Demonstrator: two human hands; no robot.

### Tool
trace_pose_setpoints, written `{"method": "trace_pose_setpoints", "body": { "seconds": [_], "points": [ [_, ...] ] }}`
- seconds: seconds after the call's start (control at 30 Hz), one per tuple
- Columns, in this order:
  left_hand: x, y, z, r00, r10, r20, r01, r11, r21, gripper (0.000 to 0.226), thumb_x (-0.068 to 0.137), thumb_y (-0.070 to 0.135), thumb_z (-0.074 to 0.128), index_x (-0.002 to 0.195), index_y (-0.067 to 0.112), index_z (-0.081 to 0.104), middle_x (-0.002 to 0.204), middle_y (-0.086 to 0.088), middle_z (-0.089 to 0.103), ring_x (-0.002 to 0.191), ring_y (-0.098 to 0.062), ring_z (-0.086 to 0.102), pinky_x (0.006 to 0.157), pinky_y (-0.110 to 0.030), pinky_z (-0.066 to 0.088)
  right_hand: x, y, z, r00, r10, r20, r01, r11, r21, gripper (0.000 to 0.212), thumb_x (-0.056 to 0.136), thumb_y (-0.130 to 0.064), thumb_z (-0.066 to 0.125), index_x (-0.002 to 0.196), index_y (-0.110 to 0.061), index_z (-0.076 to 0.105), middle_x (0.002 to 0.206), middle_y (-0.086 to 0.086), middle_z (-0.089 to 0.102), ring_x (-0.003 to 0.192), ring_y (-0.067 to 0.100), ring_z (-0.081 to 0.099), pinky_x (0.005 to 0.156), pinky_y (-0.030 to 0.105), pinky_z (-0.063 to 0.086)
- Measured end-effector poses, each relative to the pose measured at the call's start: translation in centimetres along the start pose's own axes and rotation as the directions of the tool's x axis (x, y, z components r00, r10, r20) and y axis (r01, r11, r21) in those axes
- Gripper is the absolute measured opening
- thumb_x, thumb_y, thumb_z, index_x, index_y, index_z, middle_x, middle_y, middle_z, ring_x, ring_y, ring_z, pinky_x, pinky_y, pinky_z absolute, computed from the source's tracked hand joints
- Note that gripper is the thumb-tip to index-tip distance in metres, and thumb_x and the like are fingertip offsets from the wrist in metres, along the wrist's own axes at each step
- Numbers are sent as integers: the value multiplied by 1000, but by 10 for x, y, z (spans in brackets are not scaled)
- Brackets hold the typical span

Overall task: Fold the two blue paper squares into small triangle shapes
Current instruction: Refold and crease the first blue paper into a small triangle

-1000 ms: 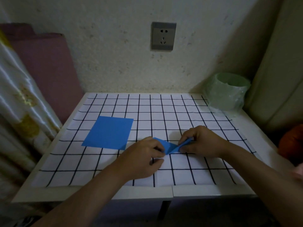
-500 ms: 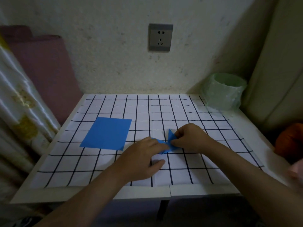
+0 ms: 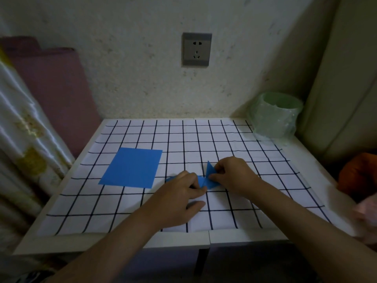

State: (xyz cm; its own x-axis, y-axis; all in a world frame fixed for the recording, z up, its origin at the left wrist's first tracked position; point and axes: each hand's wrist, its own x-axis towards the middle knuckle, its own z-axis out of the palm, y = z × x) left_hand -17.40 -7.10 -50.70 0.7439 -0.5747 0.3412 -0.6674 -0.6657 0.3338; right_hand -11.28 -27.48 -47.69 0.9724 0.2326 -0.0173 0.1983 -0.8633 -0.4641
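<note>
While the first sheet is mid-fold, the second blue square (image 3: 131, 167) lies flat and unfolded on the grid sheet (image 3: 183, 139), well to the left of the left grip and clear of it.

**Left grip.** The left hand (image 3: 179, 199) lies over the left part of the folded blue paper (image 3: 210, 178). Bent fingertips press the paper down on the tabletop (image 3: 224, 235), and the thumb rests on the grid sheet, nearer the person and apart from the paper. No pinch is visible, so this grip pins the paper and does not enclose it. A sliver of blue shows just left of the knuckles.

**Right grip.** The right hand (image 3: 232, 176) is closed narrowly on the paper's right flap, thumb against forefinger. The flap stands up from the tabletop, its point directly beyond the grip. The two grips are near each other, with the paper between them.

**Step in hand (judgement).** This appears to be a reducing fold on the first sheet, so the task is less than half done.

**Next move (judgement).**
1. Lay the raised flap over toward the left grip with edges aligned.
2. Keep the left grip firm, as thin paper may slide.
3. Crease the fold.

A green container (image 3: 275, 117) stands well beyond and right of the right grip.
</note>
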Motion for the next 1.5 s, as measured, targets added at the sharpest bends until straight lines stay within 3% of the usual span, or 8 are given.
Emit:
{"method": "trace_pose_setpoints", "body": {
  "seconds": [0.17, 0.33, 0.5, 0.67, 0.77, 1.1, 1.37, 1.5],
  "points": [
    [-3, -1, 1, 998, -56, 2, 56, 997, -54, 45, 91, 49, 52, 128, 26, 64, 111, 12, 50, 107, -3, 44, 88, -29, 48, -4, -3, 2, 1000, -18, 8, 18, 1000, -23, 22, 87, -28, 70, 97, -9, 70, 88, 6, 69, 79, 16, 62, 68, 27, 50],
    [-4, 3, 1, 999, -41, 17, 41, 999, 20, 45, 94, 47, 47, 134, 27, 59, 140, 15, 45, 119, -3, 42, 96, -25, 45, -6, -1, 4, 1000, -17, -17, 17, 1000, 8, 33, 87, -29, 71, 113, -10, 64, 98, 3, 63, 83, 13, 57, 70, 24, 48],
    [-1, 8, -1, 999, -30, 12, 30, 997, 72, 43, 95, 45, 47, 133, 26, 57, 130, 13, 59, 120, -3, 43, 95, -22, 43, -12, 1, 6, 993, -26, -112, 23, 999, -26, 50, 82, -37, 74, 123, -19, 51, 114, 3, 53, 87, 12, 50, 66, 23, 39],
    [3, 10, 0, 999, -48, 10, 47, 996, 79, 39, 95, 46, 45, 127, 28, 58, 119, 13, 61, 111, -3, 46, 89, -25, 47, -35, 0, -2, 901, -375, -219, 279, 885, -372, 26, 89, -35, 64, 107, -17, 68, 100, 4, 58, 79, 20, 58, 63, 33, 47],
    [2, 11, 0, 999, -37, 10, 36, 996, 84, 37, 95, 45, 47, 125, 27, 60, 115, 12, 61, 108, -5, 46, 87, -24, 46, -50, 3, -1, 838, -537, -99, 448, 780, -437, 20, 89, -27, 58, 100, -22, 75, 81, 3, 57, 69, 20, 54, 59, 32, 43],
    [4, 16, -2, 998, -58, 30, 54, 993, 108, 40, 96, 43, 43, 129, 28, 58, 116, 11, 58, 109, -6, 46, 88, -24, 44, -56, 15, 6, 889, -445, -111, 364, 831, -421, 29, 96, -31, 52, 119, -36, 68, 70, -2, 50, 63, 13, 39, 61, 28, 29],
    [4, 13, -2, 997, -47, 56, 41, 993, 109, 38, 97, 39, 43, 132, 30, 55, 121, 14, 54, 111, -6, 43, 90, -27, 45, -60, 14, 5, 947, -292, -133, 205, 869, -450, 34, 101, -37, 37, 124, -35, 63, 82, -6, 52, 73, 11, 47, 66, 26, 33],
    [4, 12, -2, 998, -39, 40, 34, 994, 108, 39, 96, 39, 44, 133, 31, 56, 123, 15, 53, 113, -5, 43, 92, -27, 45, -67, 8, 7, 932, -327, -157, 193, 814, -548, 37, 92, -30, 41, 118, -26, 67, 111, 1, 61, 99, 20, 54, 84, 35, 41]
  ]
}}
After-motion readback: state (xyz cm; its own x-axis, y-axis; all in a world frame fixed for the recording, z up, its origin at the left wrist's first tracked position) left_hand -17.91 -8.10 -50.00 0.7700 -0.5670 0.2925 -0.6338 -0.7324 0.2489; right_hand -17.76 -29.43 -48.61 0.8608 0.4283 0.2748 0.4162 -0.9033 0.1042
